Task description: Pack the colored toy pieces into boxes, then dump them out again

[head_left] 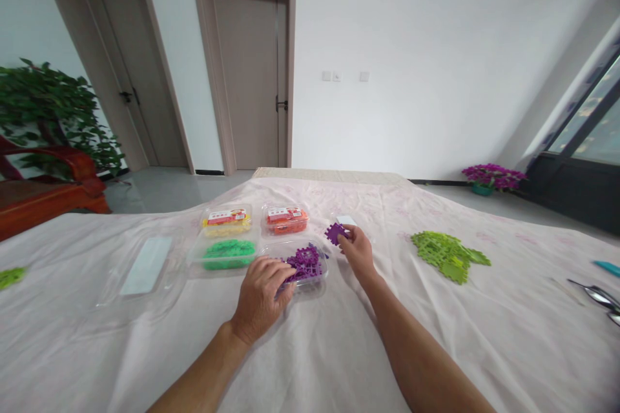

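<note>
Between finger and thumb of my right hand (358,250) is a flat purple toothed piece (335,233), raised just right of a clear plastic container (317,282). Purple interlocking pieces (306,262) lie heaped in that container. My left hand (264,290) grips the container's left side, fingers curled over its rim and thumb at the front; the fingertips partly hide the pieces. Just behind my left hand sits a clear container of green pieces (229,253). Behind my right hand, a clear lid with a white label (345,220) lies partly covered.
At the back stand labelled boxes with yellow pieces (225,222) and orange pieces (287,222). A clear tray (145,271) lies left. Lime-green pieces (450,255) are piled right; another lime piece (11,277) is far left. Glasses (600,297) rest at the right edge.
</note>
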{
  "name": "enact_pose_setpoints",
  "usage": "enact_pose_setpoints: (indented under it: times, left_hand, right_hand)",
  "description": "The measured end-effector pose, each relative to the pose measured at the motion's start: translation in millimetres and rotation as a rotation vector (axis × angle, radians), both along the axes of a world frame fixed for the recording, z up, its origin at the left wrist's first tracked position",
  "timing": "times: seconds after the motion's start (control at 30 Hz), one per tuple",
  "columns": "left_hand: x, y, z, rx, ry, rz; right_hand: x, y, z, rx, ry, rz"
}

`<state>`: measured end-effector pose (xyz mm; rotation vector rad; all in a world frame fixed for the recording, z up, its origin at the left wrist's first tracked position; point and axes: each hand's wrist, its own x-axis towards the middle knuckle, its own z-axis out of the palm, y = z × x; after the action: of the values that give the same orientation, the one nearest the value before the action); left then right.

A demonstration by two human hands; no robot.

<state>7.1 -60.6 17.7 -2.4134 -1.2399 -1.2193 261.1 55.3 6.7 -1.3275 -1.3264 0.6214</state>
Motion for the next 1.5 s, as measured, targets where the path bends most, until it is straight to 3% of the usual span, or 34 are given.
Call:
enact_pose_setpoints:
  times: [0.17, 0.23, 0.33, 0.4, 0.53, 0.73, 0.93, 1.13, 1.33, 1.5]
  left_hand:
    - [0.6, -0.4, 0.3, -0.003, -0.004, 0.002]
    - [0.6, -0.2, -0.4, -0.008, -0.003, 0.002]
    - [0.4, 0.6, -1.5, -0.007, -0.002, 0.002]
    - [0.1, 1.0, -2.0, -0.001, 0.000, 0.001]
    - [-0.4, 0.9, -2.2, 0.003, 0.007, 0.003]
    - [0.2, 0.7, -2.9, -0.009, 0.007, 0.011]
    - [0.1, 0.0, -4.4, -0.018, 0.002, 0.050]
    - [2.2, -1.7, -5.6, -0.022, -0.040, 0.095]
    - [2.7, -0.8, -6.6, 0.001, -0.035, 0.104]
    - [0.9, 0.7, -5.9, 0.006, 0.001, 0.066]
  right_hand:
    - [-22.3, -12.4, 26.7, -0.123, 0.445, 0.254]
    - [-30.7, -19.2, 35.5, -0.180, 0.451, 0.397]
    - [-37.0, -26.6, 43.6, -0.241, 0.272, 0.575]
    - [-36.4, -28.5, 46.7, -0.214, 0.085, 0.536]
    - [-30.9, -29.6, 53.1, 0.038, -0.332, 0.364]
    - [-37.1, -37.6, 57.2, 0.335, -0.684, 0.536]
    - [-43.7, -41.9, 53.0, 0.290, -0.788, 0.541]
    - [-46.3, -48.8, 62.5, 0.295, -0.812, 0.488]
    - [-50.6, -49.6, 62.2, 0.376, -0.825, 0.704]
    - [-50.2, -48.9, 59.1, 0.383, -0.840, 0.748]
